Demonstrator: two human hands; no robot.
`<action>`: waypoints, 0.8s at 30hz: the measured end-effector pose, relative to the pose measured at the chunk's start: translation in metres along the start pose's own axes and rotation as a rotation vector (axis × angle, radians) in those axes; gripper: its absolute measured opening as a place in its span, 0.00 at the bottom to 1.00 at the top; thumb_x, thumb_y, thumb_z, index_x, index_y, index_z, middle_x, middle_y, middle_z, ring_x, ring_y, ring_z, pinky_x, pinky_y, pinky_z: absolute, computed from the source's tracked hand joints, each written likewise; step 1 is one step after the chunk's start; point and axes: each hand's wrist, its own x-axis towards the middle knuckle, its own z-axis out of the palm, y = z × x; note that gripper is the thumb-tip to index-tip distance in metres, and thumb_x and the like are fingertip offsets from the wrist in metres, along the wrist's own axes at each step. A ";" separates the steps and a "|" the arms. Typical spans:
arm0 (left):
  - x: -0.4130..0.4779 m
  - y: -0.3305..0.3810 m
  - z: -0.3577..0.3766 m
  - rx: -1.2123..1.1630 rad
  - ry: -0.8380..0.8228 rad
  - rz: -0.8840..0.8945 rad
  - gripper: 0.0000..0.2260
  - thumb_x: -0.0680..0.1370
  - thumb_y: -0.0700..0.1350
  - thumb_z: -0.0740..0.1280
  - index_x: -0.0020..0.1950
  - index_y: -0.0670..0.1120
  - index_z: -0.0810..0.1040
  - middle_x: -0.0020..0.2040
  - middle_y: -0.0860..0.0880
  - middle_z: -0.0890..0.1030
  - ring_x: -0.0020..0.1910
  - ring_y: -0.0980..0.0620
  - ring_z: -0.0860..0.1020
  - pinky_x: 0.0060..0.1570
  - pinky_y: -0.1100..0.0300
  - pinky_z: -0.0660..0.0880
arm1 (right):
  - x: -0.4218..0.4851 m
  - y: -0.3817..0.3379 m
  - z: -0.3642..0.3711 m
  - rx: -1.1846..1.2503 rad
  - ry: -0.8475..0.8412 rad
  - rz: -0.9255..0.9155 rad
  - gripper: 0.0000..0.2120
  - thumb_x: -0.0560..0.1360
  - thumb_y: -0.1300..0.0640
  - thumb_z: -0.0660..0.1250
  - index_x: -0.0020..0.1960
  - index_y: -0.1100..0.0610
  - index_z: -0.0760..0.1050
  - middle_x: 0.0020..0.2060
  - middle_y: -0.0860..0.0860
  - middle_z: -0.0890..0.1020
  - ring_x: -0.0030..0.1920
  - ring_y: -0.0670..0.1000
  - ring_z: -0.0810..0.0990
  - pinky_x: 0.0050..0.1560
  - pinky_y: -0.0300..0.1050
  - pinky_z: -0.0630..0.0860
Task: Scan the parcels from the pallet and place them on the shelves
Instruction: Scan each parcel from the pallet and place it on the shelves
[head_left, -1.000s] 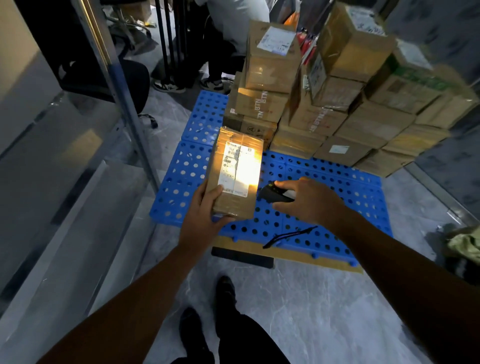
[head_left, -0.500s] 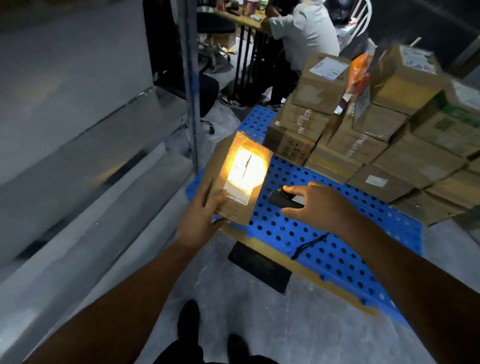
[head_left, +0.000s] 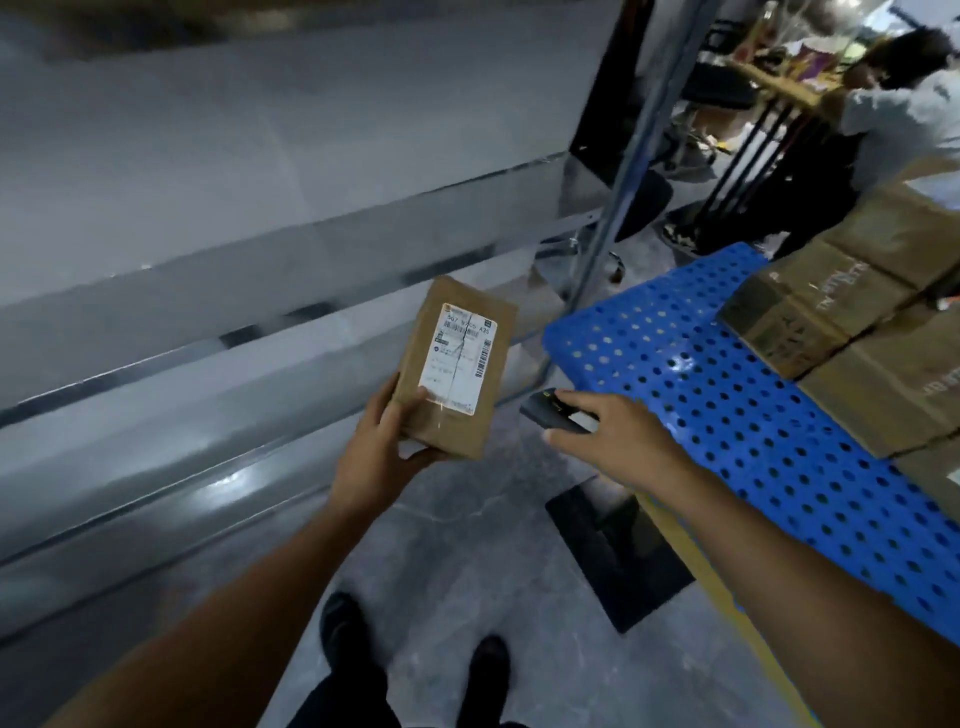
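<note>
My left hand grips the lower end of a flat brown parcel with a white shipping label facing up, held in the air in front of the grey metal shelves. To its right, my right hand holds a small black scanner that points toward the parcel. The blue perforated pallet lies at the right with stacked cardboard parcels on it.
A metal shelf upright stands between the shelves and the pallet. A person sits at a desk at the back right. A dark mat lies on the grey floor by the pallet's edge, and my shoes show below.
The view has swung left toward the shelves. The parcel has moved left off the pallet, and the bright scanner light on its label has gone out. My right hand followed with the scanner.
</note>
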 end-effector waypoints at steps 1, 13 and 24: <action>-0.013 -0.006 -0.015 -0.029 0.052 -0.052 0.39 0.66 0.47 0.83 0.73 0.48 0.70 0.80 0.46 0.63 0.74 0.44 0.70 0.66 0.46 0.75 | 0.004 -0.016 0.012 0.019 -0.010 -0.028 0.34 0.72 0.37 0.72 0.75 0.44 0.69 0.71 0.44 0.75 0.68 0.49 0.75 0.63 0.50 0.75; -0.168 -0.120 -0.271 -0.083 0.557 -0.343 0.41 0.66 0.50 0.83 0.74 0.57 0.65 0.72 0.52 0.70 0.71 0.55 0.72 0.67 0.48 0.75 | 0.040 -0.314 0.218 0.212 -0.201 -0.355 0.32 0.70 0.38 0.73 0.72 0.43 0.73 0.64 0.41 0.79 0.63 0.45 0.78 0.60 0.43 0.74; -0.283 -0.236 -0.474 0.088 0.727 -0.569 0.41 0.66 0.50 0.84 0.74 0.53 0.68 0.71 0.53 0.73 0.70 0.58 0.72 0.70 0.54 0.71 | 0.025 -0.543 0.392 0.227 -0.436 -0.591 0.27 0.70 0.37 0.73 0.67 0.39 0.76 0.56 0.30 0.78 0.57 0.35 0.76 0.53 0.32 0.69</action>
